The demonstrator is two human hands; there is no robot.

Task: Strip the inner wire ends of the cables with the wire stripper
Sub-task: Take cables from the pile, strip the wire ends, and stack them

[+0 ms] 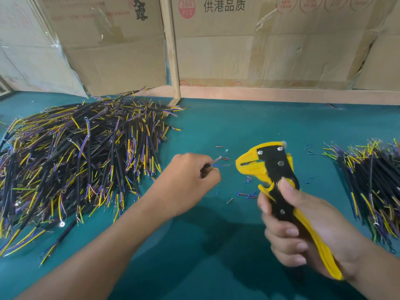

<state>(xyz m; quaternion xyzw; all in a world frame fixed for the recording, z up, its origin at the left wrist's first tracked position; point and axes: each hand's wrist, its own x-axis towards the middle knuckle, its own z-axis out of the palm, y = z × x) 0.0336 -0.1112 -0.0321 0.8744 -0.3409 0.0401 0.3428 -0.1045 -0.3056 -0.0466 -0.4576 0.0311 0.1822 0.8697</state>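
The left hand (190, 176) pinches a black-sheathed cable (207, 167), its coloured inner wire ends aimed at the yellow-and-black wire stripper (272, 172), gripped just beside in the right hand (307, 230), apparently for stripping.

cable pile (71, 161) left, stripper (270, 176) right
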